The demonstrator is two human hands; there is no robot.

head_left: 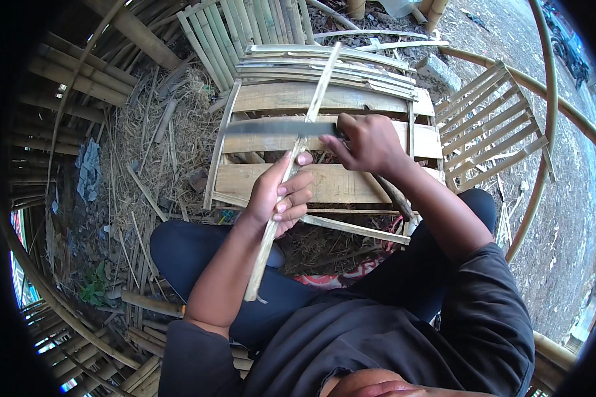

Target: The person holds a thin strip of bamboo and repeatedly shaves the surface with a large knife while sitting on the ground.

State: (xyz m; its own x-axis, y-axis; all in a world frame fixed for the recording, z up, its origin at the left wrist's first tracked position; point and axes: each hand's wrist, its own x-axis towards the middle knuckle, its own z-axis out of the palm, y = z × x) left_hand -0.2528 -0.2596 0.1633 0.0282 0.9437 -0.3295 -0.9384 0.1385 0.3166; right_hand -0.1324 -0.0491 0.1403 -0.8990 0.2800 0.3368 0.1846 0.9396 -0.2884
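My left hand is wrapped round a long, pale bamboo strip, which slants from my lap up over a low slatted wooden bench. In my right hand is the handle of a large knife. Its dark blade, slightly blurred, points left and crosses the strip just above my left fingers. Whether the edge bites into the bamboo cannot be made out. At the bench's far side lies a row of similar bamboo strips.
A slatted bamboo panel leans right of the bench, near a curved pole. Another bamboo panel stands behind. Shavings cover the ground at left. A stone block sits past the far right corner. Bamboo poles line the left.
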